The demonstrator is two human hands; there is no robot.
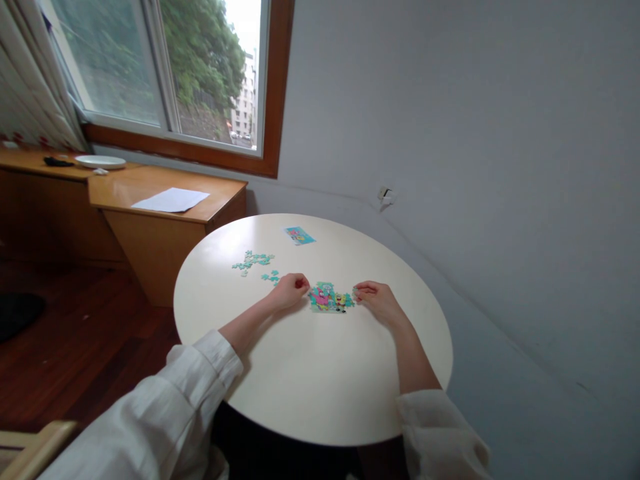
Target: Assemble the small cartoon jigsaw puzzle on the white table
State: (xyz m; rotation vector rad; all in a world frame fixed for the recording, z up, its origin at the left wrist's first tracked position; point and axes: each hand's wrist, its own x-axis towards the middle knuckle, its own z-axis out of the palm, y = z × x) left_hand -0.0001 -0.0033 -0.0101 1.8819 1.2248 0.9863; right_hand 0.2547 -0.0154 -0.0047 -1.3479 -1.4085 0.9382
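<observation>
A partly joined jigsaw puzzle (327,301) with a pink and a yellow cartoon figure lies flat on the round white table (310,373). At its left edge is my left hand (291,292), fingers curled together; whatever they may hold is hidden. My right hand (379,301) pinches a small teal puzzle piece (355,291) just off the puzzle's right edge. Loose puzzle pieces (256,260) are scattered to the left, and a few more (271,276) lie close behind my left hand. Farther back rests a small picture card (300,235) with similar cartoon figures.
Beyond the table on the left stands a wooden desk (225,207) bearing a sheet of white paper (173,199) and a white plate (100,162). A wall with a socket (385,195) runs along the right. Part of a wooden chair (47,443) shows at lower left.
</observation>
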